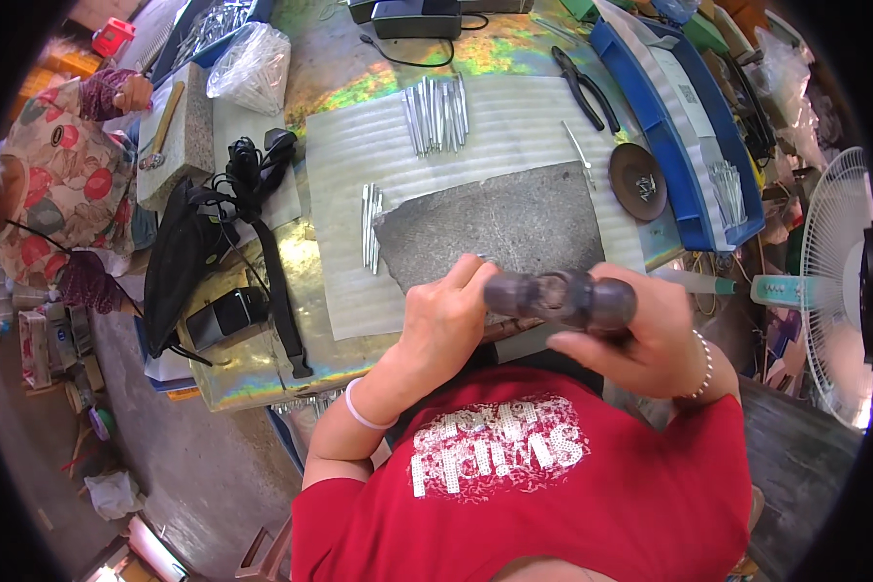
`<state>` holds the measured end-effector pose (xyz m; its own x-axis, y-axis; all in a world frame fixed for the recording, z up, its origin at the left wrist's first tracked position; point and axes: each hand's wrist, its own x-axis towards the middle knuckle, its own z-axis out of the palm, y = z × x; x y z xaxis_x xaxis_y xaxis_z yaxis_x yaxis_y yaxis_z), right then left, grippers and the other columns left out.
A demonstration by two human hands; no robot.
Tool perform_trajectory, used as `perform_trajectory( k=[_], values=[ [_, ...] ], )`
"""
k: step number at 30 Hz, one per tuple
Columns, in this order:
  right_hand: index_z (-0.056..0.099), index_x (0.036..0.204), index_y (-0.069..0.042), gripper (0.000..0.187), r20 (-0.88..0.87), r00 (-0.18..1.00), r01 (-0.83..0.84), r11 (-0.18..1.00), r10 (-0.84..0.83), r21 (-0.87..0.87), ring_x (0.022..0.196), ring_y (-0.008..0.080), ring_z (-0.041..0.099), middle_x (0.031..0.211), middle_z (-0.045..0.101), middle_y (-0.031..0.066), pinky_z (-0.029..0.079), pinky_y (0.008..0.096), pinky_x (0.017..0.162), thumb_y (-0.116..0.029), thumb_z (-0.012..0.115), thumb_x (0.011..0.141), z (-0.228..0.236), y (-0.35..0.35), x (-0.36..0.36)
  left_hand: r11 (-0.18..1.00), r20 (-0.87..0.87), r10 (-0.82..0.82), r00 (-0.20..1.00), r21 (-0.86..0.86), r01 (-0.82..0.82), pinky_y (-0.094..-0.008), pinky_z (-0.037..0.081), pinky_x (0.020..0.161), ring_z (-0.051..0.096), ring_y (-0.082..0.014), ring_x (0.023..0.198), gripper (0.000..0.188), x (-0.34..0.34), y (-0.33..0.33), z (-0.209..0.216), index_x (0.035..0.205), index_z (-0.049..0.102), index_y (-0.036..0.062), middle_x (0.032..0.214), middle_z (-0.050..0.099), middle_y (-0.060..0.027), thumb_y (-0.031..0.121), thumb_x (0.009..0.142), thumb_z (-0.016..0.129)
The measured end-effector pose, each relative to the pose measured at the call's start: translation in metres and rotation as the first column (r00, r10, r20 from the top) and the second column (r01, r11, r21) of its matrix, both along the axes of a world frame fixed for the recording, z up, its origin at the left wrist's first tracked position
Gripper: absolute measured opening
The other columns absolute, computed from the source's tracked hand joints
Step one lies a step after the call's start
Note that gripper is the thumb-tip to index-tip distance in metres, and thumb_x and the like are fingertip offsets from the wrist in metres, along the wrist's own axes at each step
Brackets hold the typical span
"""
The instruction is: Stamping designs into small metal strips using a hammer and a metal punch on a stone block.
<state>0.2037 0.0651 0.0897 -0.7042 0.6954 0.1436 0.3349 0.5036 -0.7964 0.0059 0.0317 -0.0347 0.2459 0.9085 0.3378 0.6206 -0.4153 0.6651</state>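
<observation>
Cluttered workshop space rings the worktop, with a white fan at the right and, from my remote seat, another person in a patterned apron visible at the left. Across the worktop lies a pale foam sheet, and on it sits a flat grey stone slab, directly in front of the red shirt. I see the right hand with its grip closed around a dark hammer, whose head is raised toward me and covers part of the slab's near edge. Beside it, the left hand has its fingers curled at the slab's near side; the fingertips are largely hidden from my angle, so I cannot tell whether that grip is pinching something. Beyond the slab, a bundle of thin metal rods lies on the foam, with a smaller row of rods just left of the slab. Right of the foam I make out black-handled pliers, a round brown dish holding small bits, and a long blue tray. Over on the left rests a black bag.
</observation>
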Motion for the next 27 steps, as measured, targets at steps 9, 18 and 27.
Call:
perform_trajectory(
  k=[9,18,27],
  values=[
    [0.06,0.087,-0.007,0.021,-0.012,0.98,-0.187,0.946,0.197,0.263,0.057,0.0204,0.056,0.07,0.055,0.0053,0.04,0.0291,0.047,-0.009,0.072,0.071,-0.035,0.024,-0.026,0.977,-0.049,-0.202,0.978,-0.078,0.198,-0.0349,0.05,0.047,0.06,-0.0268,0.06,0.02,-0.009,0.009,0.024,0.084,0.054,0.009,0.079,0.054,-0.0073,0.018,0.072,0.067],
    [0.056,0.1,-0.003,0.027,-0.056,0.97,-0.231,0.967,0.238,0.108,0.07,0.0269,0.064,0.085,0.061,0.0106,0.052,0.0326,0.058,-0.003,0.068,0.076,-0.024,0.026,-0.02,0.988,-0.044,-0.151,0.988,-0.046,0.149,-0.0353,0.05,0.048,0.06,-0.0277,0.06,0.019,-0.005,0.006,0.019,0.082,0.053,0.009,0.076,0.053,-0.0074,0.016,0.072,0.067],
    [0.047,0.123,-0.001,0.043,-0.037,0.999,-0.01,0.998,0.008,-0.062,0.091,0.0265,0.065,0.102,0.061,0.0161,0.053,0.033,0.076,0.002,0.062,0.083,-0.008,0.0,0.022,0.99,-0.073,-0.095,0.993,0.096,0.102,-0.0346,0.047,0.046,0.06,-0.027,0.059,0.021,-0.005,0.006,0.007,0.09,0.057,0.0071,0.081,0.058,-0.007,0.001,0.07,0.059]
  ],
)
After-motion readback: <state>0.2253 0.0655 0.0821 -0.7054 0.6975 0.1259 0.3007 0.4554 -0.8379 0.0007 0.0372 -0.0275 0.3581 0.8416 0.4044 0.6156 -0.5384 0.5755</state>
